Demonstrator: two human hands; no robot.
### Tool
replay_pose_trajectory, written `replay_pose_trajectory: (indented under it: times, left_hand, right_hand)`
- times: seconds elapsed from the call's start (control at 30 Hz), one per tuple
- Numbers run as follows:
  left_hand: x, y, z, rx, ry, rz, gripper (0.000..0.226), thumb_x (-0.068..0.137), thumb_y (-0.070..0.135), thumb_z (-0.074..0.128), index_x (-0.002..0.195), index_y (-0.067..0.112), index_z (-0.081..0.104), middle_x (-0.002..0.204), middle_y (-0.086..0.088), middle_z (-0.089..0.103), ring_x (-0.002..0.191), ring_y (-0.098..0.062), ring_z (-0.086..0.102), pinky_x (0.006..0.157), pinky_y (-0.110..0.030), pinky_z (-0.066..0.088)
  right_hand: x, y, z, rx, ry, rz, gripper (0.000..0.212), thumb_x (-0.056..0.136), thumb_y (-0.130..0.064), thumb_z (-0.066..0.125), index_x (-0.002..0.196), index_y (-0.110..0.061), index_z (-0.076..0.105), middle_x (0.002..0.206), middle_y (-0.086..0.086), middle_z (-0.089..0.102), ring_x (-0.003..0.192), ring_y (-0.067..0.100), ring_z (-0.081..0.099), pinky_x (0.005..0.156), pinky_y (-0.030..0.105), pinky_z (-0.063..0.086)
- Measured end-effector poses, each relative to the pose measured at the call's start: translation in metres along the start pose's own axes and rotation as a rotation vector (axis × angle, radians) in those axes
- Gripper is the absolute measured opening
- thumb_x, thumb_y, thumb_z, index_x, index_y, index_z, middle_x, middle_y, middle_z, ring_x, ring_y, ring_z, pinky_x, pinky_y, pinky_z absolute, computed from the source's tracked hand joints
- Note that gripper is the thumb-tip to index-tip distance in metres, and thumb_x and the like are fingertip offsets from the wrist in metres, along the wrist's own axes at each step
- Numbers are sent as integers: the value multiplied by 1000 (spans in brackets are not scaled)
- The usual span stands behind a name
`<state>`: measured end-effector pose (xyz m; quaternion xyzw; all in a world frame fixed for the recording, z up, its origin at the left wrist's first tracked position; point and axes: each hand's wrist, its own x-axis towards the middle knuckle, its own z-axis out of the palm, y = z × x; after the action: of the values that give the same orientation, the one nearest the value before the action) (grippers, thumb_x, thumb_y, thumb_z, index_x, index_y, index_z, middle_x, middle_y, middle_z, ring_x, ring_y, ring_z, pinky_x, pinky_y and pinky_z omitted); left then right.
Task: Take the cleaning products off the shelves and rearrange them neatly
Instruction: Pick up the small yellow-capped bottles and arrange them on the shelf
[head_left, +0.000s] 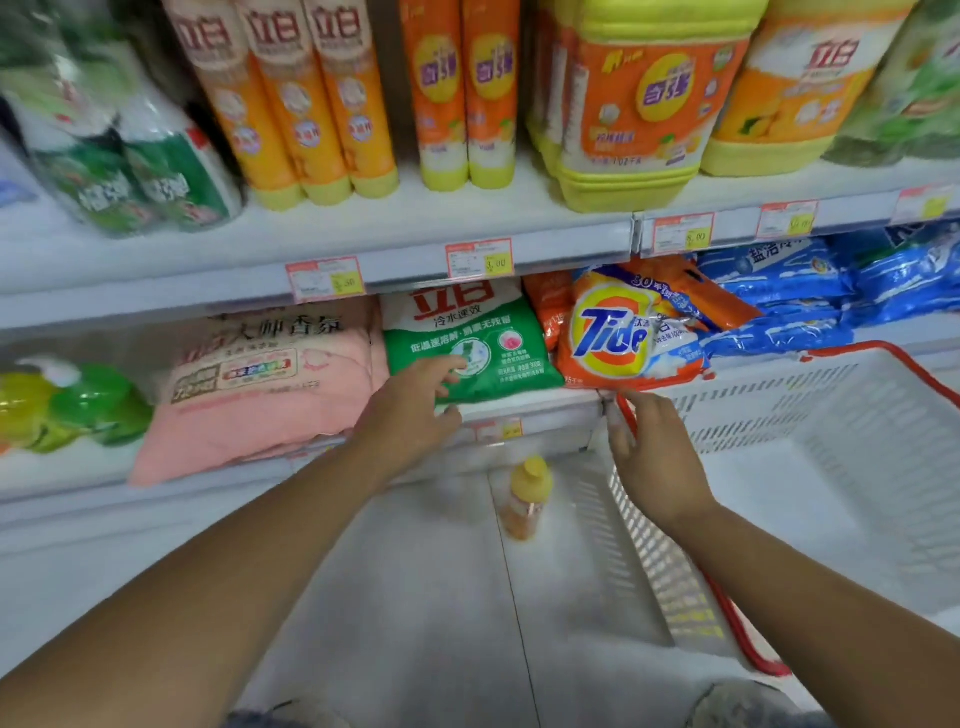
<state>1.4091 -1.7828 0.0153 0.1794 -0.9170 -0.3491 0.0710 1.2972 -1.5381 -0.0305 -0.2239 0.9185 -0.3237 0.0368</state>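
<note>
Green bag (467, 353) lies left of the Tide bag (618, 338); left hand (410, 415) touches it, fingers spread. Right hand (657, 457), fingers loose and empty, is beside the basket (779, 415).

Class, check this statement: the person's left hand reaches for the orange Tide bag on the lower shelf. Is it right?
No. In the head view the left hand reaches for the green bag on the lower shelf; the orange Tide bag lies to its right.
</note>
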Motion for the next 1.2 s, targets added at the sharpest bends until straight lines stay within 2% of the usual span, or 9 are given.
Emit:
replay_pose_trajectory:
  times: [0.17,0.27,0.33,0.43,0.6,0.73,0.9,1.1,1.2]
  left_hand:
    - [25,9,-91,135,451,240,43,89,22,69,131,20,58,127,3,55,116,-11,45,98,-23,33]
    - [52,-14,-116,263,585,222,54,90,36,67,138,20,52,143,-3,50,135,-23,39,115,-43,30]
    - [63,-32,-118,308,548,151,57,94,47,58,144,23,45,151,-2,43,145,-23,29,120,-49,18]
    - [72,-57,-109,449,519,154,59,94,61,42,145,30,42,152,4,42,145,-19,26,120,-38,0]
    - [87,-63,-98,438,675,211,50,88,61,43,126,32,59,120,7,58,116,-17,43,114,-37,9]
    - [90,-67,-96,436,711,247,47,89,59,45,123,31,60,116,7,57,113,-18,45,113,-40,14]
    - [89,-66,-97,410,659,230,45,90,58,43,125,33,56,117,9,55,115,-16,42,114,-38,10]
    - [89,-65,-100,371,681,217,51,87,62,47,123,28,57,117,7,58,113,-19,49,110,-36,15]
    - [83,-50,-107,188,691,149,66,83,64,53,133,21,49,127,2,54,120,-20,46,111,-38,22]
  right_hand:
    - [53,-116,-17,122,91,-296,39,101,-20,50,140,-15,49,135,1,51,125,15,48,98,19,34]
    - [92,-177,-17,156,115,-408,39,102,-22,48,142,-20,47,139,0,49,122,15,51,96,23,37]
    - [118,-208,-14,166,161,-454,42,102,-19,49,143,-17,44,140,3,47,124,18,49,102,27,37]
    - [161,-233,-13,213,315,-386,50,98,-17,55,145,-9,40,141,11,46,130,23,43,104,24,29]
    - [199,-251,-1,272,352,-402,47,95,-15,57,141,-11,45,133,11,52,119,25,54,102,42,46]
    - [213,-294,25,426,159,-480,57,89,-20,68,140,-16,44,130,1,58,116,14,57,100,33,49]
    - [242,-322,43,518,200,-289,75,83,-24,78,144,-14,36,137,6,58,124,25,58,103,42,48]
    - [224,-312,35,555,168,-300,59,85,-19,77,134,-11,46,128,4,63,113,20,62,95,34,51]
    - [194,-302,16,569,114,-411,62,87,-15,75,139,-12,41,125,-6,60,109,5,58,86,12,47]
